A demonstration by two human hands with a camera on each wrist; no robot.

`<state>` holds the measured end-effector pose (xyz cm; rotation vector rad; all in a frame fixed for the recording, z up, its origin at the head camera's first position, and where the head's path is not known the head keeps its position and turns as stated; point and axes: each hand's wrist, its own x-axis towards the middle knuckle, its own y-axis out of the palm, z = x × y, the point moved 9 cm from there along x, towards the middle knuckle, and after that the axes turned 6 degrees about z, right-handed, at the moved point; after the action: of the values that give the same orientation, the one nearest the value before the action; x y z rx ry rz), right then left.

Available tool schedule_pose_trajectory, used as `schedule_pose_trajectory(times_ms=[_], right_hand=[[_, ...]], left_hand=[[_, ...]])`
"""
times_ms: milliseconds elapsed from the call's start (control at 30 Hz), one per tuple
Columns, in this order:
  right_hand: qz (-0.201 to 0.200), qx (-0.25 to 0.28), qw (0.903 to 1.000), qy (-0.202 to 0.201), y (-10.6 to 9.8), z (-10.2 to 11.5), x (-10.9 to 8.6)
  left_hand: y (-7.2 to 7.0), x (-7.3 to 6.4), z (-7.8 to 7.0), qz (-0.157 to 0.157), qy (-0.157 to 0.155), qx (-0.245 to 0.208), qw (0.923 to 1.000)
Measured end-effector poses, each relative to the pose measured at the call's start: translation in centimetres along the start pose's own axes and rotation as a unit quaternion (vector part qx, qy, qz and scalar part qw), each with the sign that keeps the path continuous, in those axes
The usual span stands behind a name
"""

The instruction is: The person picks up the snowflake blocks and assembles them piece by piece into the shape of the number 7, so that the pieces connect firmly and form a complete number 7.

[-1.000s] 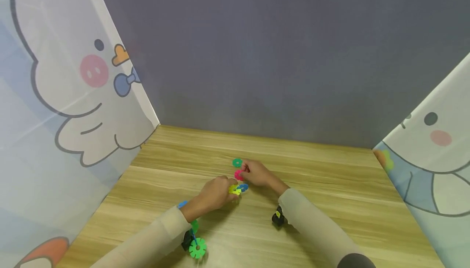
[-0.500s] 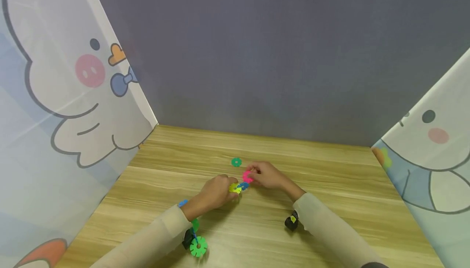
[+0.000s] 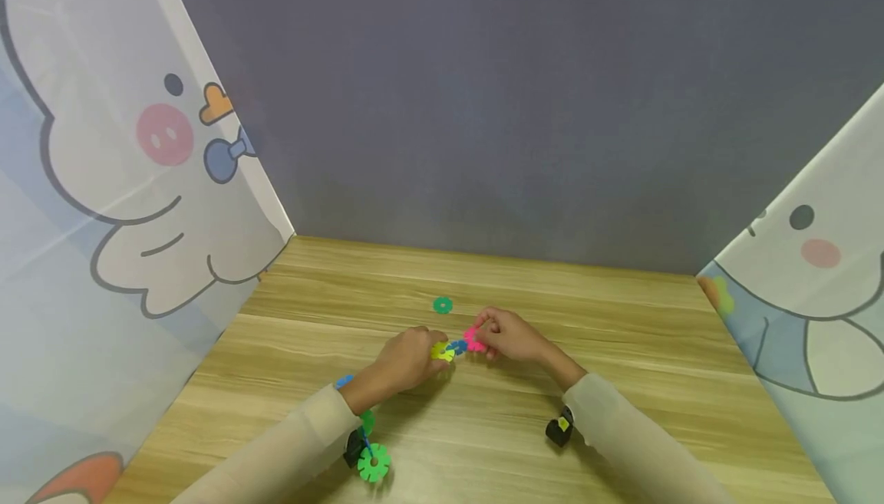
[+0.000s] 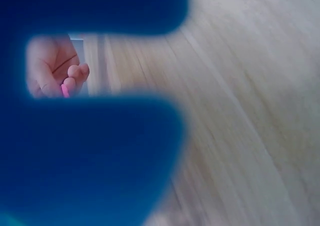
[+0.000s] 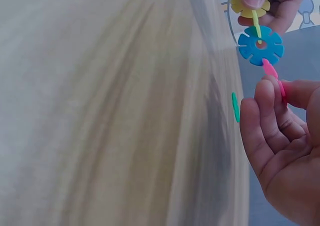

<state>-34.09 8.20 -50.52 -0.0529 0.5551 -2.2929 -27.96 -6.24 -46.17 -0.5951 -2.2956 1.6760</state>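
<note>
Thumb and fingers of my left hand (image 3: 407,358) pinch a yellow notched building disc (image 5: 239,5). Joined to that yellow end by a yellow piece seen edge-on is a blue notched disc (image 5: 272,48). My right hand (image 3: 514,335) pinches a pink notched disc (image 3: 473,340), whose slim pink part (image 5: 270,69) meets the blue disc's rim in the right wrist view. Yellow, blue and pink lie in a row between the hands, just over the table. A large blurred blue shape (image 4: 90,156) covers much of the left wrist view and hides the left hand there.
A single green disc (image 3: 437,305) lies on the wooden table (image 3: 621,320) beyond the hands. By the left forearm are more pieces: a bright green disc (image 3: 366,467), another green piece (image 3: 368,421) and a blue one (image 3: 344,381). Printed panels flank the table; a grey wall closes the back.
My right hand has picked the pink disc off the table area near the green one and brought it right and nearer, against the blue disc. The left hand has stayed nearly still.
</note>
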Motion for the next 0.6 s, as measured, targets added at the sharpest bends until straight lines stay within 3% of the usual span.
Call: schedule_pose_trajectory(times_ms=[267, 600], right_hand=[[-0.002, 0.082, 0.9962, 0.027, 0.7, -1.3, -0.5], [-0.018, 0.152, 0.9881, 0.017, 0.9, -1.8, -1.1]], left_hand=[[-0.1, 0.3, -0.4, -0.015, 0.017, 0.01, 0.9997], [-0.3, 0.4, -1.3, -0.033, 0.055, 0.023, 0.9977]])
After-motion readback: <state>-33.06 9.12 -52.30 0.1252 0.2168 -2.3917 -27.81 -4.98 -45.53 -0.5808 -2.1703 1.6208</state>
